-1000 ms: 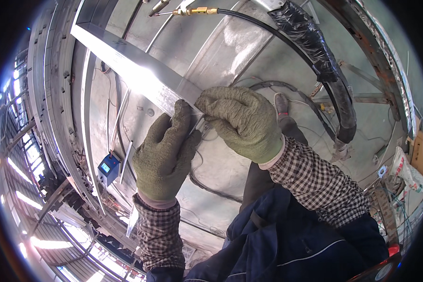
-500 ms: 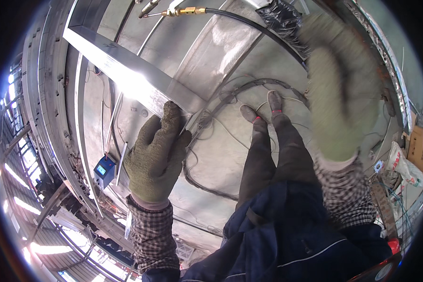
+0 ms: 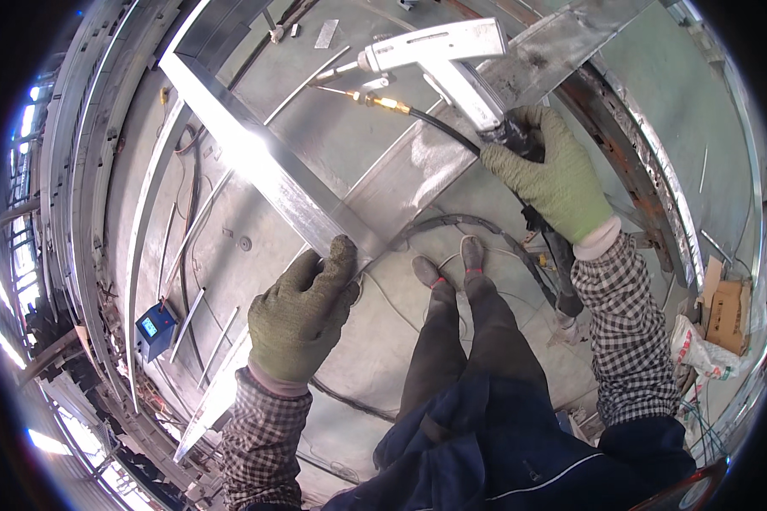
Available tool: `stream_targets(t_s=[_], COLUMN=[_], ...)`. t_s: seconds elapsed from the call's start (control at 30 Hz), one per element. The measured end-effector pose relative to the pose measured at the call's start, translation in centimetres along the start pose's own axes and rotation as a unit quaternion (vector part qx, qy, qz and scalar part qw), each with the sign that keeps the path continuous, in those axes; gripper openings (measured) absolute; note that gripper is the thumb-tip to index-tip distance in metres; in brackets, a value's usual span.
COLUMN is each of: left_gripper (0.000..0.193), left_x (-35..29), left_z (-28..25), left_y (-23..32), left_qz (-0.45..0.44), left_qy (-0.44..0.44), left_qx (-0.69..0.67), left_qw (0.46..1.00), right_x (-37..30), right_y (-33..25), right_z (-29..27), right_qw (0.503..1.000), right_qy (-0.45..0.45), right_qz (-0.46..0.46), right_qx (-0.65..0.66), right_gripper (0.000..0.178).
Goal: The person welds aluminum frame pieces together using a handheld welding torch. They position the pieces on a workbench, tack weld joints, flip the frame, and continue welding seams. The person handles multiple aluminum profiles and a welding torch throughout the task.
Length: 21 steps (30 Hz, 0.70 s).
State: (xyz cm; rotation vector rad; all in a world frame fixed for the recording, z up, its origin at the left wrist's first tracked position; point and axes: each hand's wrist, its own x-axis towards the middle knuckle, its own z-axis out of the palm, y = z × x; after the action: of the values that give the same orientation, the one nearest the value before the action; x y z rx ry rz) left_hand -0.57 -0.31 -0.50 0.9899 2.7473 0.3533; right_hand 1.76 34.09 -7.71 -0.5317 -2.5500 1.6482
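My left hand (image 3: 300, 322), in a green knit work glove, is closed at the near corner of a shiny metal frame (image 3: 311, 194), its index fingertip on the edge. Part of its grip is hidden behind the glove. In my right hand (image 3: 558, 175), gloved alike, is the lower handle of a silver-white hand-held welding gun (image 3: 439, 44). The gun's nozzle points left above the frame. Beside the nozzle, a thin wire tube with a brass fitting (image 3: 382, 102) runs into a black hose (image 3: 447, 129).
A wide metal beam (image 3: 435, 166) crosses behind the frame's corner. Dark cables (image 3: 511, 247) loop on the floor around my feet. At left stands a blue box with a small lit screen (image 3: 155, 328). Rusty steel (image 3: 609, 128), a cardboard box (image 3: 729, 315) and a white sack (image 3: 694, 353) lie at right.
My right hand, blurred and without the gun before, now grips the welding gun. My left hand stays at the frame's corner, its fingers more curled. The view has shifted.
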Motion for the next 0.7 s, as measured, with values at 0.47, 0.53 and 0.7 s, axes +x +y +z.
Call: stream_targets(t_s=[0.47, 0.53, 0.7], left_gripper=[0.055, 0.054, 0.052], left_x=[0.0, -0.2, 0.0], left_z=[1.1, 1.1, 1.3], left_y=[-0.1, -0.2, -0.2], left_qz=[0.000, -0.005, 0.005], left_qy=[0.027, 0.019, 0.025], left_qx=[-0.035, -0.058, -0.049], left_qw=[0.999, 0.998, 0.998], right_x=[-14.4, -17.0, -19.8], right_y=[3.3, 3.6, 1.5], right_z=[-14.6, -14.3, -12.3], right_qw=[0.931, 0.921, 0.877], right_qy=[-0.105, -0.133, -0.258], right_qz=[0.243, 0.250, 0.283], right_qx=[0.254, 0.268, 0.290], right_gripper=[0.053, 0.056, 0.078])
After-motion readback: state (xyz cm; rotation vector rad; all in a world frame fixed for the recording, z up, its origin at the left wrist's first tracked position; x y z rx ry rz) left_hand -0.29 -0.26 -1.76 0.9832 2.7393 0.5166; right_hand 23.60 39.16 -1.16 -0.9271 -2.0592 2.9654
